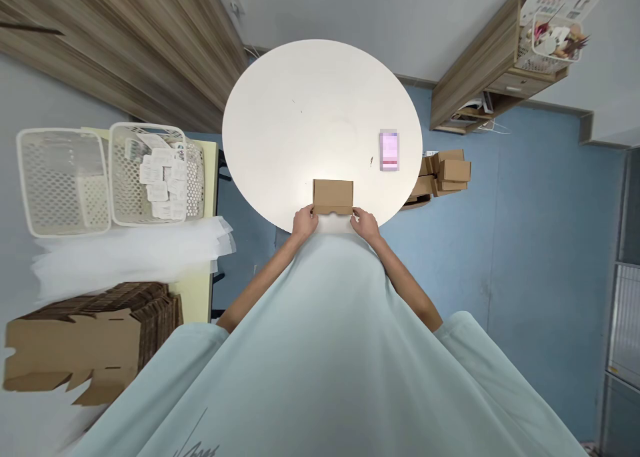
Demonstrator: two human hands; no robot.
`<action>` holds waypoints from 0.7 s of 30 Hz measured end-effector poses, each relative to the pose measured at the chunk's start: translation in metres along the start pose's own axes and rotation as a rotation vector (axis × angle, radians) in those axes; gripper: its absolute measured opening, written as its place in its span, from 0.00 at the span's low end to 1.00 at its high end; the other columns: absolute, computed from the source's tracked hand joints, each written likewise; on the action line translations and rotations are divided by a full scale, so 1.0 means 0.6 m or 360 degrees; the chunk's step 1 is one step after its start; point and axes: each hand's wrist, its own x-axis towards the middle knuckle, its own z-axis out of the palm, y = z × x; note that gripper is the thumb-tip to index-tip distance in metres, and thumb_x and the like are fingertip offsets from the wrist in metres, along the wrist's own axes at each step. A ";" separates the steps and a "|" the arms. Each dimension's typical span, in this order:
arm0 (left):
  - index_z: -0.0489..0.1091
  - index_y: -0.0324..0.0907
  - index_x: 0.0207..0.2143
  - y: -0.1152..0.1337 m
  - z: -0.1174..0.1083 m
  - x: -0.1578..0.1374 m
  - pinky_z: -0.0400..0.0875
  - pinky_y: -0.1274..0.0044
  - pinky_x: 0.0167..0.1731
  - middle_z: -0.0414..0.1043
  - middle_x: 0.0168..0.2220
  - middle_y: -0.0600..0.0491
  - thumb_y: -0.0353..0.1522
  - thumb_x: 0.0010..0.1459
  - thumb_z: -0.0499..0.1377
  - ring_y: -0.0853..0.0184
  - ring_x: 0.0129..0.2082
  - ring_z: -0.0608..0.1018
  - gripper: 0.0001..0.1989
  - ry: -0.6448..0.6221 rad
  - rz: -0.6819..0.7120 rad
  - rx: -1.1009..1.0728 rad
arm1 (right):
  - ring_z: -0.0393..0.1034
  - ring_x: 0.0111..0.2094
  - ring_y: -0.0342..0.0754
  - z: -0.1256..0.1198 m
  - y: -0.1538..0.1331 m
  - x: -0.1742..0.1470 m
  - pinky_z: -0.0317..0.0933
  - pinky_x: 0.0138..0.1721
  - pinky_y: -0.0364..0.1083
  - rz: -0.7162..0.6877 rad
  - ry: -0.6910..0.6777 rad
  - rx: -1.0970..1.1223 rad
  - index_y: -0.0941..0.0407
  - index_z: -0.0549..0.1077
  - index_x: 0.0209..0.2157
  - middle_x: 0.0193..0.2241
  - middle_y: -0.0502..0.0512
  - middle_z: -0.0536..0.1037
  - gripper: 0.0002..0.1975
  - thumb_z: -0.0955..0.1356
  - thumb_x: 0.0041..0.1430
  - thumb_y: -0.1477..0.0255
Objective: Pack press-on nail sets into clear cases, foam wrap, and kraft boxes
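Note:
A small brown cardboard box lies at the near edge of the round white table, its lid down and its front side facing me. My left hand grips the box's near left corner with curled fingers. At the near right corner, my right hand holds it the same way, thumb and fingers closed on the cardboard. The inside of the box is hidden.
A phone with a lit screen lies on the table's right side. Several folded boxes are heaped beyond the right edge. To my left are white baskets, white plastic sheets and stacked flat cartons.

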 end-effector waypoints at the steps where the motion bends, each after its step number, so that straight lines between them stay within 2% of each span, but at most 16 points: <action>1: 0.82 0.41 0.56 -0.001 0.003 0.001 0.74 0.69 0.52 0.86 0.50 0.44 0.27 0.64 0.58 0.52 0.50 0.84 0.22 0.0011 -0.0005 -0.0066 | 0.81 0.60 0.62 0.004 0.004 0.002 0.73 0.62 0.57 0.0009 0.0012 0.0049 0.52 0.78 0.64 0.60 0.59 0.85 0.22 0.67 0.72 0.71; 5: 0.80 0.42 0.59 -0.007 0.018 0.004 0.76 0.69 0.59 0.86 0.55 0.45 0.28 0.61 0.60 0.53 0.57 0.84 0.23 0.0054 -0.0022 -0.0363 | 0.80 0.62 0.63 0.018 0.021 0.013 0.74 0.62 0.60 0.0007 0.0066 0.0237 0.53 0.79 0.59 0.59 0.63 0.85 0.17 0.68 0.73 0.68; 10: 0.79 0.39 0.60 -0.015 0.032 0.014 0.74 0.66 0.65 0.83 0.60 0.42 0.24 0.60 0.60 0.53 0.64 0.82 0.25 0.0120 -0.0141 -0.0531 | 0.82 0.59 0.58 0.033 0.038 0.027 0.75 0.61 0.57 0.0029 0.0135 0.0324 0.51 0.77 0.54 0.55 0.59 0.86 0.13 0.68 0.71 0.72; 16: 0.80 0.36 0.59 -0.020 0.037 0.029 0.75 0.69 0.63 0.84 0.59 0.40 0.24 0.57 0.61 0.56 0.61 0.84 0.27 0.0083 -0.0195 -0.0490 | 0.85 0.52 0.55 0.037 0.042 0.035 0.76 0.57 0.54 0.0058 0.0134 0.0401 0.52 0.75 0.53 0.57 0.60 0.85 0.13 0.66 0.70 0.77; 21: 0.81 0.41 0.55 -0.020 0.042 0.039 0.74 0.68 0.61 0.87 0.54 0.45 0.25 0.57 0.61 0.54 0.60 0.84 0.23 0.0111 -0.0239 -0.0299 | 0.85 0.49 0.53 0.040 0.042 0.046 0.74 0.56 0.53 0.0117 0.0172 0.0409 0.52 0.74 0.50 0.56 0.59 0.85 0.12 0.66 0.69 0.77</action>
